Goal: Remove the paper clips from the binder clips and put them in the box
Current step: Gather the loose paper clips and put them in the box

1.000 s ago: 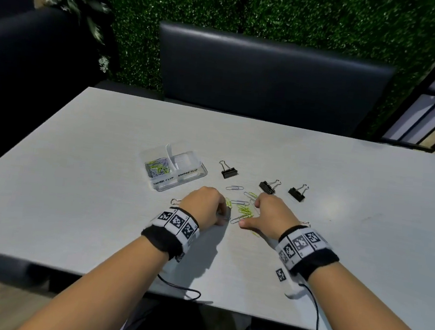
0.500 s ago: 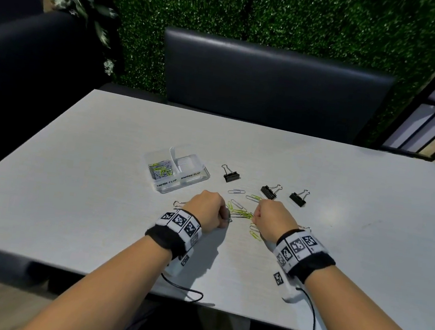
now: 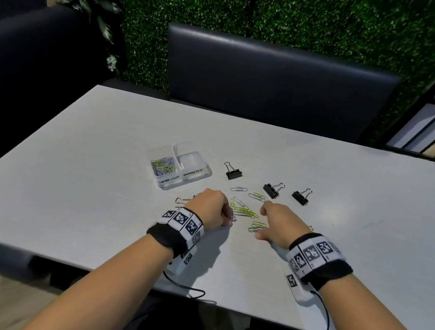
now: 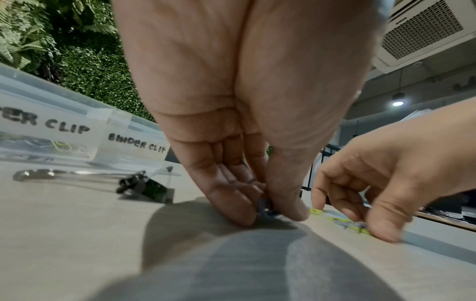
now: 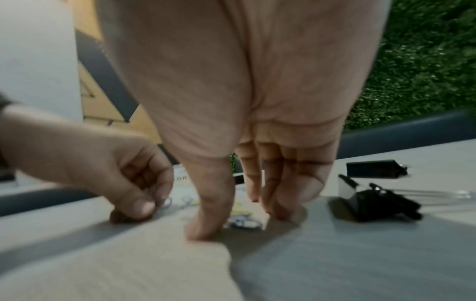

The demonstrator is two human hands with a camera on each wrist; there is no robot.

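My left hand rests on the table and pinches a silver paper clip between thumb and fingertips. My right hand stands beside it, thumb and straight fingers spread down onto the table around a few loose paper clips. More green and silver paper clips lie scattered between and beyond both hands. The clear two-part box sits behind my left hand, with paper clips in its left compartment. One binder clip lies just left of my left hand.
Three black binder clips stand beyond the hands, to the right of the box. Another lies close on the right of my right hand. A dark padded bench and a green hedge wall back the white table.
My right hand has uncurled from a closed bunch and spread its thumb toward me over the loose clips. The left hand has stayed put with its pinch.
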